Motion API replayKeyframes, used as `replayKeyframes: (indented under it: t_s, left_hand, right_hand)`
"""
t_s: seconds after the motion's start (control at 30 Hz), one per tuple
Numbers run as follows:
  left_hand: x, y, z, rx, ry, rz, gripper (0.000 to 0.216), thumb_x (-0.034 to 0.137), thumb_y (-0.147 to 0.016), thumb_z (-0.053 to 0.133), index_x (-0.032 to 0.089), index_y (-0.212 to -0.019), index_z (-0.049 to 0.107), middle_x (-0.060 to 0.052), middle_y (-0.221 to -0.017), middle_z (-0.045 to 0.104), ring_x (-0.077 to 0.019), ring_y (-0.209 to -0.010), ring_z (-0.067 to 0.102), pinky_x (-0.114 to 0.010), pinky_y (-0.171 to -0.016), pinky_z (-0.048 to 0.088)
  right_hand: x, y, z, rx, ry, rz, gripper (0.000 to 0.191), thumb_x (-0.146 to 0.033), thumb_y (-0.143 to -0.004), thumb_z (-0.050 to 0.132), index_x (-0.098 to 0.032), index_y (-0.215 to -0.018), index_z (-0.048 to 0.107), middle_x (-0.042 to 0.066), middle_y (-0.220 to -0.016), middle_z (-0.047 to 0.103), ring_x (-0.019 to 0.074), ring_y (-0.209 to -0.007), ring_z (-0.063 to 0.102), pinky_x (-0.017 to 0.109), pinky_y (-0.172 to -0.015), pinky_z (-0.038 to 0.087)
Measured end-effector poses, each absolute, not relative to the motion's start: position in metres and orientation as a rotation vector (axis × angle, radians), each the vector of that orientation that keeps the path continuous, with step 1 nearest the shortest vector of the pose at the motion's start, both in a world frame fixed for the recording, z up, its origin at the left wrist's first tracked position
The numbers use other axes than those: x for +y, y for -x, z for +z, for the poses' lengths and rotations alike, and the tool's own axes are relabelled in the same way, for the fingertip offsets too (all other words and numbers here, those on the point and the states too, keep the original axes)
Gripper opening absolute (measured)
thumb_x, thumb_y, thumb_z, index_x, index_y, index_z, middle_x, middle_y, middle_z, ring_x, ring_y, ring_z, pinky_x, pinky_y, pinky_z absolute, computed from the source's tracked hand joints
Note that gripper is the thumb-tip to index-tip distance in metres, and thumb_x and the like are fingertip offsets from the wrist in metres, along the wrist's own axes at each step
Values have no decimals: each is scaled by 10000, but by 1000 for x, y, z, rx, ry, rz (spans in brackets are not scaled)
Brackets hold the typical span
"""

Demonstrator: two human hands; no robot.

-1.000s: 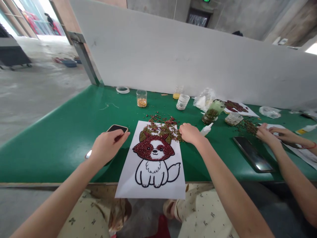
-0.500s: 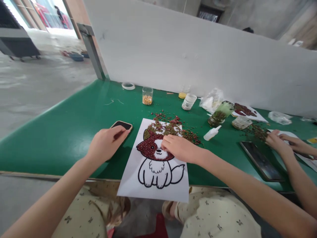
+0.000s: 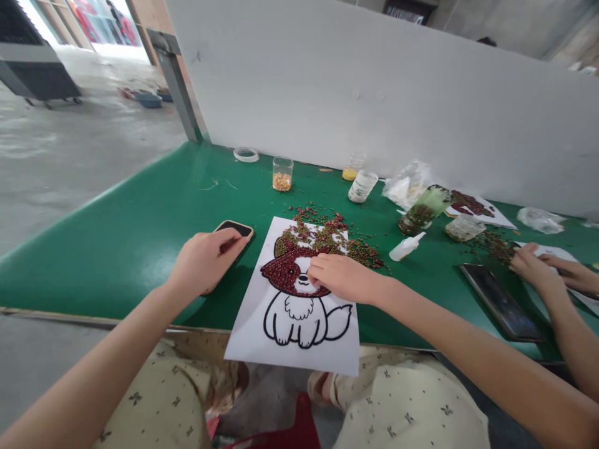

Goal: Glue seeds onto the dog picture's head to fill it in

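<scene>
A white sheet (image 3: 290,349) with a dog outline lies at the green table's front edge, overhanging it. The dog's head is filled with red beans. Loose red and green beans (image 3: 327,237) are heaped on the sheet's top. My right hand (image 3: 339,277) rests on the dog's face, fingers pinched together; what they hold is too small to see. My left hand (image 3: 201,260) lies curled over a dark phone (image 3: 236,227) left of the sheet.
A corn jar (image 3: 282,174), white cup (image 3: 362,186), tilted bean jar (image 3: 423,210) and glue bottle (image 3: 406,247) stand behind the sheet. Another person's hands (image 3: 533,268) work at the right, beside a second phone (image 3: 500,301). A white partition (image 3: 374,93) backs the table.
My right hand came back from the bean heap at the sheet's top right onto the dog's face. My left hand has stayed on the phone.
</scene>
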State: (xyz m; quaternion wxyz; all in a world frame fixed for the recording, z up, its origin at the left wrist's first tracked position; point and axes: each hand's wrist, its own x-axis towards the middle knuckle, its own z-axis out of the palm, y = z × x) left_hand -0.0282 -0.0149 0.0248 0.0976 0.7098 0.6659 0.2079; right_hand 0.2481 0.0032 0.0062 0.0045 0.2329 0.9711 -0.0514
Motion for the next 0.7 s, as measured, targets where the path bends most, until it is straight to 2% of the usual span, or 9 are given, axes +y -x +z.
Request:
replayKeyframes:
  t_s: [0.2, 0.7]
  left_hand:
    - [-16, 30, 25, 1962, -2094, 617, 399, 522, -837, 394, 196, -742, 603, 8, -522, 486, -125, -484, 378, -252, -516, 238]
    - [-18, 33, 27, 1952, -2099, 581, 392, 515, -849, 395, 193, -716, 574, 12, -528, 468, -120, -498, 361, -249, -523, 237]
  right_hand:
    - [5, -247, 17, 3052, -720, -165, 141, -59, -858, 429, -156, -815, 523, 45, -859, 549, 146, -789, 438, 258, -678, 313]
    - [3, -244, 12, 3021, -693, -177, 222, 29, -793, 410, -160, -833, 519, 43, -857, 547, 152, -803, 433, 259, -671, 308]
